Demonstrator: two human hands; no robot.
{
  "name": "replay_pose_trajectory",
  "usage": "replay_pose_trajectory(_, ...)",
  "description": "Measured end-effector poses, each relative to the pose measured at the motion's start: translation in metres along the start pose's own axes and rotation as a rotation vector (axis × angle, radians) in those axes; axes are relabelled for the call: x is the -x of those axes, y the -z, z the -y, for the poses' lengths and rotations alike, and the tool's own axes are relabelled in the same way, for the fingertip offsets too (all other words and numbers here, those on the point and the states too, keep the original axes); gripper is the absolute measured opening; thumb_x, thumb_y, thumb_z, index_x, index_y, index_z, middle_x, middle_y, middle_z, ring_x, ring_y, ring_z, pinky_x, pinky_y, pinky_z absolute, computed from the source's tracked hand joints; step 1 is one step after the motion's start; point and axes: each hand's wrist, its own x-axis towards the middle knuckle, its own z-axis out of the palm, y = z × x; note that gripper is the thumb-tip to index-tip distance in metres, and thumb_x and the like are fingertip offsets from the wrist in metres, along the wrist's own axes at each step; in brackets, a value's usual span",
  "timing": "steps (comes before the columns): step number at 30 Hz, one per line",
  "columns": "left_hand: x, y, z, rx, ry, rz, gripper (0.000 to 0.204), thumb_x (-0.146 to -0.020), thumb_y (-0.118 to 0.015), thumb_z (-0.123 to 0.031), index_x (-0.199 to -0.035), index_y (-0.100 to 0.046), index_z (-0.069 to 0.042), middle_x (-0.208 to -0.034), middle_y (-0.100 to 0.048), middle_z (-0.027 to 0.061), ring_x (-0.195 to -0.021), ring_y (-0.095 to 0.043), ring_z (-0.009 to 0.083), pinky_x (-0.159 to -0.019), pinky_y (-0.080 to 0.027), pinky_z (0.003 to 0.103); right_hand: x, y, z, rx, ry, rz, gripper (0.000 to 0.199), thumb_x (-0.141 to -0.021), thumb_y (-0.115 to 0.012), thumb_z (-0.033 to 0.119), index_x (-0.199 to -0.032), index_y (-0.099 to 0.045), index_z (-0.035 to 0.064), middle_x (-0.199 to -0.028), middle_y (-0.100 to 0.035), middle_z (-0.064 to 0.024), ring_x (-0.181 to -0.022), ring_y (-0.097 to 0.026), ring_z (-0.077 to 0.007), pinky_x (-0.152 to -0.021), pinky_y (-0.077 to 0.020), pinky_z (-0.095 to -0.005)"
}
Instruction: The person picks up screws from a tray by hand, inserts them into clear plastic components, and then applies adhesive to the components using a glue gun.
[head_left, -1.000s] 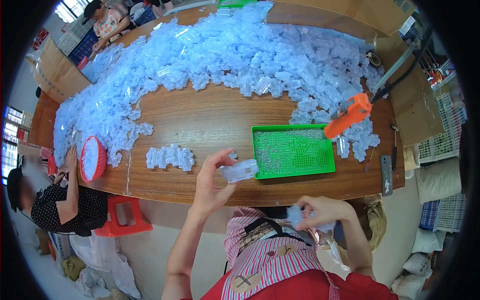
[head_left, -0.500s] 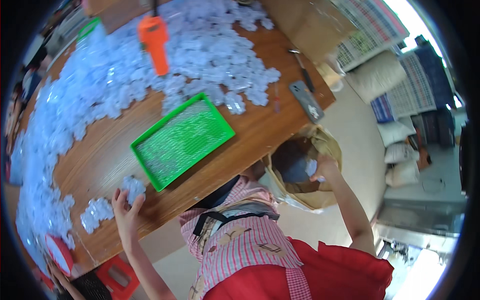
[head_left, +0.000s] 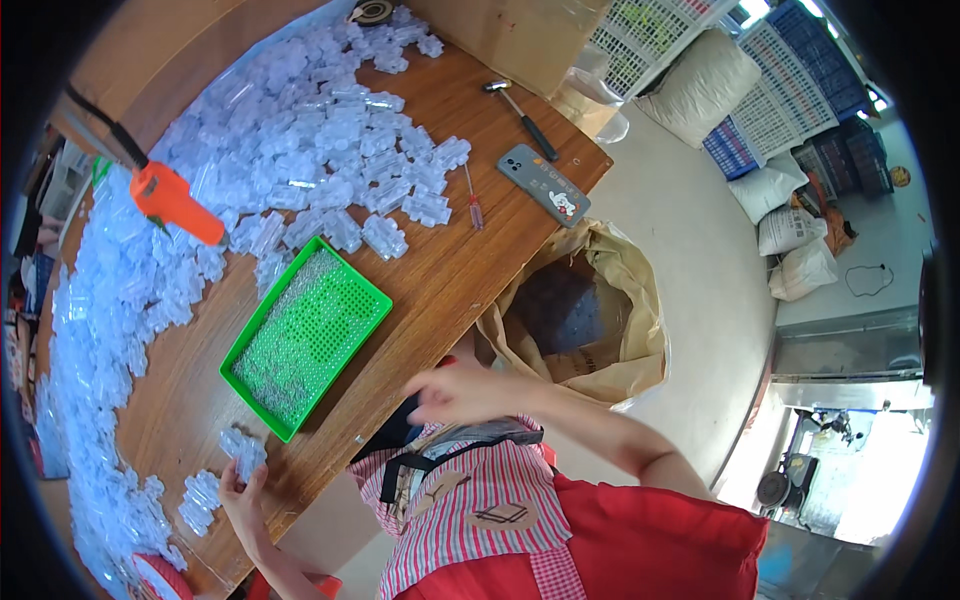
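Note:
At the table's near left edge, my left hand (head_left: 243,492) pinches a clear ribbed plastic piece (head_left: 243,452) between thumb and fingers, close to the tabletop. A similar clear plastic piece (head_left: 199,502) lies just left of that hand. My right hand (head_left: 458,393) is over my lap, between the table edge and the large tan-lined bag (head_left: 640,345). Its fingers are loosely bent and apart, slightly blurred, with nothing visible in them. A green perforated tray (head_left: 345,345) with many small shiny metal bits inside rests on the table ahead of my hands.
A heap of clear plastic pieces (head_left: 290,130) covers the far and left table. An orange-handled tool (head_left: 175,203) hangs above it. A red-handled screwdriver (head_left: 475,212), a grey phone (head_left: 543,185) and a hammer (head_left: 530,122) lie at the right. White sacks (head_left: 790,230) and crates stand beyond.
My right hand has left the bag's opening, where it held a clear piece, and moved left over my lap. My left hand stays at its plastic piece. The view has shifted.

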Motion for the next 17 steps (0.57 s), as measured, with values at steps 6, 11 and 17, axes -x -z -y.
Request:
replay_pose_trajectory(6,-0.005,0.01,0.02,0.121,-0.024,0.121,0.043,-0.072,-0.072,0.002,-0.113,-0.057,0.003,-0.108,-0.059,0.0051,-0.091,-0.058,0.013,-0.083,-0.046,0.026,-0.09,-0.12,0.07,-0.227,0.425,0.025,0.063,-0.081,-0.064,0.02,-0.13,-0.033,-0.0035,-0.108,-0.051,-0.0211,-0.101,-0.054,-0.0317,-0.086,-0.0451,-0.0396)
replay_pose_trajectory(11,-0.013,-0.004,-0.008,0.133,-0.262,0.187,0.034,-0.068,-0.072,0.003,-0.101,-0.064,0.001,-0.148,-0.015,0.0053,-0.133,-0.031,0.0223,-0.102,-0.036,0.034,-0.118,-0.156,0.095,0.052,0.537,-0.168,0.074,-0.078,-0.061,0.013,-0.137,-0.019,-0.0023,-0.121,-0.034,-0.0297,-0.115,-0.038,-0.0471,-0.1,-0.0317,-0.0468)
replay_pose_trajectory(17,-0.044,-0.013,-0.012,-0.422,-0.349,0.226,0.038,-0.062,-0.078,-0.009,-0.099,-0.069,-0.006,-0.133,-0.032,0.0065,-0.13,-0.03,0.0268,-0.106,-0.029,0.037,-0.114,-0.142,0.074,-0.064,0.432,-0.047,0.086,-0.078,-0.065,0.023,-0.141,-0.012,-0.0013,-0.131,-0.029,-0.0296,-0.126,-0.033,-0.043,-0.105,-0.0296,-0.0453)
